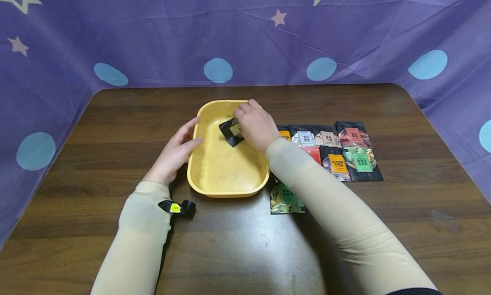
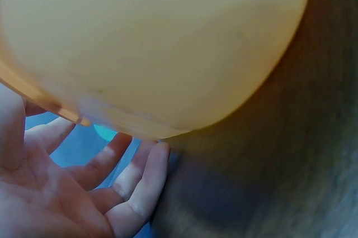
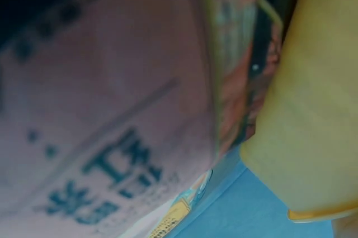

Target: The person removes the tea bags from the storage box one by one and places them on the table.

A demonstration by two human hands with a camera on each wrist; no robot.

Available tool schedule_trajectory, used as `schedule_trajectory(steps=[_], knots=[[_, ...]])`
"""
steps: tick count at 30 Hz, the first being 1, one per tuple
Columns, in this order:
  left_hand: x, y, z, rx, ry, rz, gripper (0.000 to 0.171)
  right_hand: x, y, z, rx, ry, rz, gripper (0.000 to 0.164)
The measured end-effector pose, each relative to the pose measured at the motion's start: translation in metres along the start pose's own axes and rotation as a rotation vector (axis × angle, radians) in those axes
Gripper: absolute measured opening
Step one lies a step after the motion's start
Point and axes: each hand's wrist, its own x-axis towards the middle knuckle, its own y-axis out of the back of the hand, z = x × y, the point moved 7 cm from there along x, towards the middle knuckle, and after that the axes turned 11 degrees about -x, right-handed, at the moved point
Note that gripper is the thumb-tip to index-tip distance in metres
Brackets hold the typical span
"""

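A yellow plastic basin [image 1: 226,182] sits on the wooden table. At its left side, my left hand [image 1: 174,152] has the thumb over the rim and the other fingers along the outside. The left wrist view shows those fingers [image 2: 148,179] against the basin's outer wall [image 2: 168,53]. Inside the basin, toward its far right, my right hand [image 1: 255,124] pinches a small black packet [image 1: 228,135] with a gold label. My fingers hide part of that packet. Up close in the right wrist view is a pinkish packet label [image 3: 112,137], beside the basin's wall [image 3: 319,81].
Several dark packets lie in rows right of the basin, including a red-labelled one [image 1: 353,135] and an orange-labelled one [image 1: 337,163]. A green-labelled packet [image 1: 285,203] lies nearer, partly under my right forearm. A purple curtain [image 1: 172,35] hangs behind the table [image 1: 126,116].
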Motion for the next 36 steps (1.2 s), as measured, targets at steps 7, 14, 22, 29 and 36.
schedule_trajectory(steps=[7,14,22,29,36], knots=[[-0.001,0.000,0.000,0.000,0.007,-0.005,0.062,-0.003,0.006,0.004,0.131,-0.042,0.075,0.008],[-0.001,0.001,0.000,-0.006,0.005,0.000,0.062,-0.004,0.009,0.009,0.231,-0.054,0.122,0.009],[-0.001,0.000,0.000,-0.005,0.004,0.003,0.062,-0.007,0.017,0.021,0.288,-0.116,0.160,0.012],[-0.001,0.000,0.000,-0.005,0.008,0.003,0.062,-0.013,0.033,0.035,0.313,-0.232,0.173,0.015],[0.000,-0.001,0.000,0.004,0.008,0.004,0.061,-0.028,0.043,0.049,0.403,-0.324,0.215,0.013]])
